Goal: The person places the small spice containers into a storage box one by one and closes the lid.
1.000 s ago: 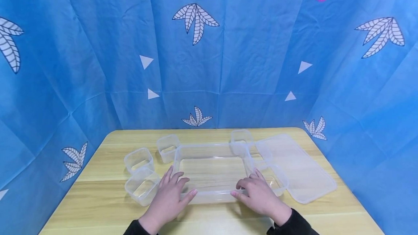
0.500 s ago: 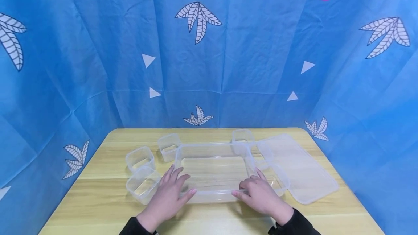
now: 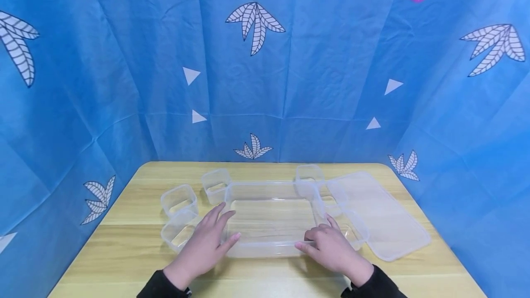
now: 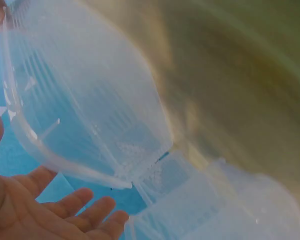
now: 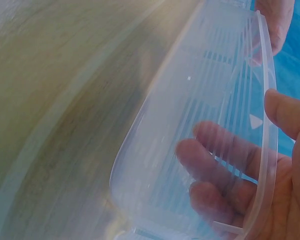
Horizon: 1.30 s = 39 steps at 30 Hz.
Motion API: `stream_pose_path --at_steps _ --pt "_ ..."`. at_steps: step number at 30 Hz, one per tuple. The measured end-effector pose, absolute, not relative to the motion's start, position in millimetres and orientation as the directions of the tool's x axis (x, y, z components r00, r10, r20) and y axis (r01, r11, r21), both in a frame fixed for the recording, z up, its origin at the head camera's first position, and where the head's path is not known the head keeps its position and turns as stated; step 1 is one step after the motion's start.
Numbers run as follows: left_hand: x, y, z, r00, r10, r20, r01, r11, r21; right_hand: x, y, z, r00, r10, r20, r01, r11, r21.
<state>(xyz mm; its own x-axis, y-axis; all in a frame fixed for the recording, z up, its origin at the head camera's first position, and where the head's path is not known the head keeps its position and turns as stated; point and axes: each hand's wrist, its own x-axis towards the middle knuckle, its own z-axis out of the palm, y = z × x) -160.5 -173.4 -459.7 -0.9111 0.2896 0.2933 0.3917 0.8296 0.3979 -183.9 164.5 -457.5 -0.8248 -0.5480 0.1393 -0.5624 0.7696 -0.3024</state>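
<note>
At a wood-grain table (image 3: pixel 103 261) we see three small clear square tubs standing off the large box's left side: the outermost (image 3: pixel 179 199), the nearest to the person (image 3: pixel 179 229) and the farthest (image 3: pixel 217 187), seemingly parked there to keep the middle free for the box. Over the box's near left corner, the person's left hand (image 3: pixel 203 243) is spread with fingers extended and grips nothing; whether a fingertip brushes the rim, we cannot tell. The clear rectangular box (image 3: pixel 271 217) itself sits upright and open-topped between the hands. At its near right corner, the right hand (image 3: pixel 331 247) has its fingers bent over the rim to the inside and its thumb against the rim, a hold we judge meant to steady the box. Along the box's right side we count three more tubs, far (image 3: pixel 309 174), middle (image 3: pixel 333 199) and near (image 3: pixel 352 229), and, farther right, a flat translucent lid (image 3: pixel 385 220), presumably laid aside to leave the box accessible.
</note>
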Motion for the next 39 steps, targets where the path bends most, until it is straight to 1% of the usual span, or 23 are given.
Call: stream_pose_path --at_steps 5,12,18,24,33,39 --pt "-163 -180 -451 -0.904 0.295 0.31 0.403 0.831 0.384 -184 165 -458 -0.826 -0.543 0.149 -0.561 0.773 -0.296" --pt "-167 -193 -439 -0.913 0.275 0.301 0.379 0.847 0.374 -183 165 -461 -0.822 -0.54 0.181 -0.569 0.772 -0.283" --pt "-170 -206 -434 -0.905 0.262 0.336 0.377 0.859 0.346 -184 164 -462 -0.819 -0.541 0.192 -0.574 0.767 -0.287" --pt "-174 -220 -436 -0.902 0.247 0.355 0.371 0.864 0.341 -184 165 -462 -0.82 -0.54 0.188 -0.572 0.771 -0.28" --pt "-166 -233 -443 -0.889 0.225 0.399 0.36 0.882 0.304 -184 165 -463 -0.82 -0.535 0.202 -0.572 0.772 -0.276" --pt "-161 -239 -448 -0.916 0.195 0.35 0.315 0.89 0.329 -184 165 -464 -0.821 -0.533 0.204 -0.571 0.773 -0.277"
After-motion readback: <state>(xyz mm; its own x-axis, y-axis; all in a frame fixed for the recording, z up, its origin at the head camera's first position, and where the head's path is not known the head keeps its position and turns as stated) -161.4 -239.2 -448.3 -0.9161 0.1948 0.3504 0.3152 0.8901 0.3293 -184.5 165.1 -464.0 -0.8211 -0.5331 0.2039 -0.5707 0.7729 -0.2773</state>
